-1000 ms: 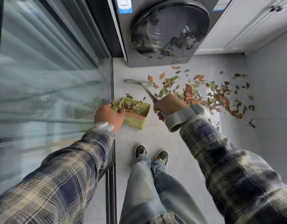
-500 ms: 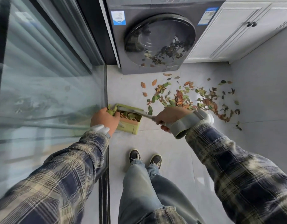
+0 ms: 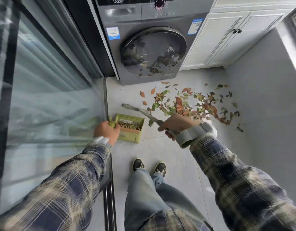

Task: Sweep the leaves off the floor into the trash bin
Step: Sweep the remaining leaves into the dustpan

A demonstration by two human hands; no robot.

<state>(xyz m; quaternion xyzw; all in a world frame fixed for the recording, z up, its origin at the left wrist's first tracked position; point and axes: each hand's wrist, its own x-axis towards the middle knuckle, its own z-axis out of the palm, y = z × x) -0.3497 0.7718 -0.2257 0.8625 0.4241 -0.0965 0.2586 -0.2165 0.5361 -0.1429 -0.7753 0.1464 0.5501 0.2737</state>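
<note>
With left grip [image 3: 107, 131] curled round the dustpan [image 3: 130, 137] handle and right grip [image 3: 175, 124] clenched on the broom [image 3: 144, 112], easy to tip its load or scatter leaves [image 3: 182, 105] by sweeping hard.

The person is wearing navy-and-cream plaid sleeves [image 3: 68, 185], blue jeans [image 3: 144, 194], dark sneakers [image 3: 139, 164], a grey strap [image 3: 190, 135] by the right hand [image 3: 177, 124], a white band [image 3: 100, 140] by the left hand [image 3: 107, 130].

Grey tile floor [image 3: 180, 157]; grey front-load washer [image 3: 152, 52] at back, white cabinet [image 3: 227, 39] adj.; glass sliding door [image 3: 43, 89] left; daylit.
</note>
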